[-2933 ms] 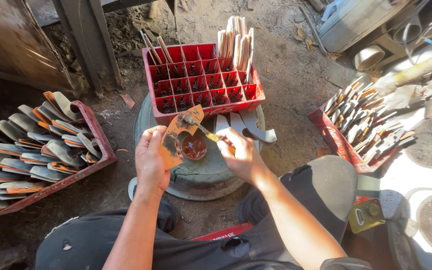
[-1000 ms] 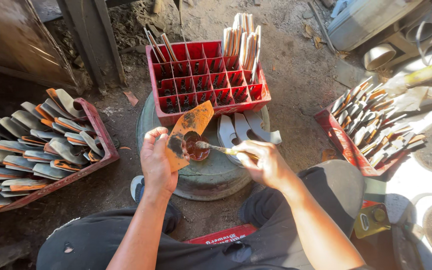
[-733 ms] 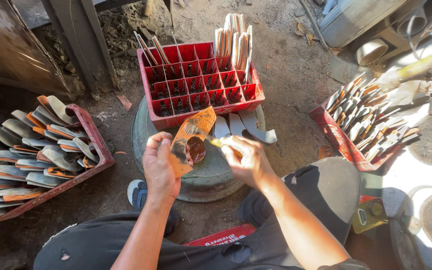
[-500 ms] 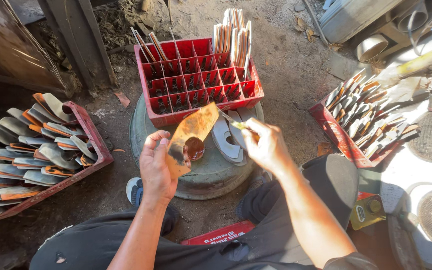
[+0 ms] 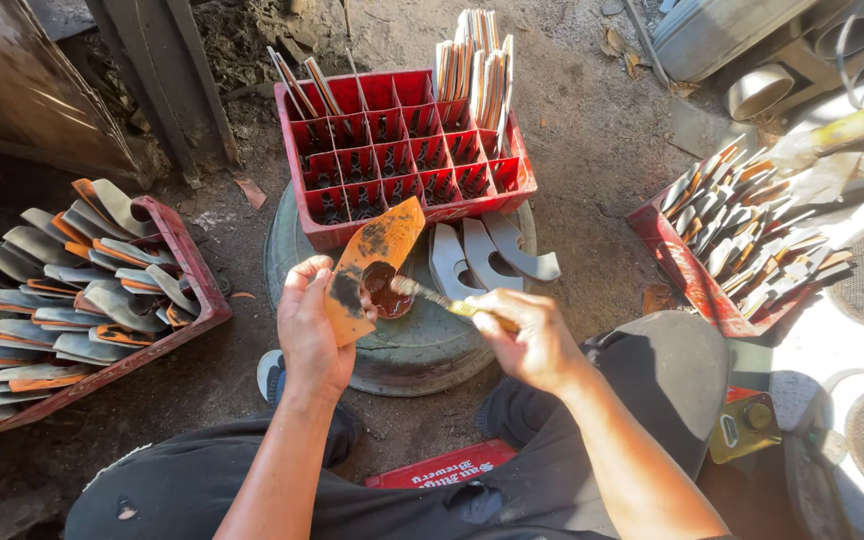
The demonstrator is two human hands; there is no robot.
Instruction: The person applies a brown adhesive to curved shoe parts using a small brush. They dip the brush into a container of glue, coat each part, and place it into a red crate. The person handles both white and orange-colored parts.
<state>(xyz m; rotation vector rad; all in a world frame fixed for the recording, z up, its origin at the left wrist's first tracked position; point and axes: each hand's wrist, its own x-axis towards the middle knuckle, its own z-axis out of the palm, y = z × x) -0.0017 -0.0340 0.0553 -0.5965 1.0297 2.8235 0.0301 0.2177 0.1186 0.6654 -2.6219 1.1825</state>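
Half a second ago the right hand (image 5: 527, 340) was raised beside the blade's tip with the brush away from the pot; now it has dropped lower, fingers clamped on the small brush (image 5: 440, 299), whose bristles dip into the dark paint pot (image 5: 389, 291). The left hand (image 5: 312, 325) is closed around the lower end of the orange-painted blade (image 5: 372, 262), which has tilted a little lower and stands just left of the pot, above the round metal drum lid (image 5: 407, 345). Three grey curved blades (image 5: 487, 257) lie on the lid in front of the red compartment crate (image 5: 407, 155).
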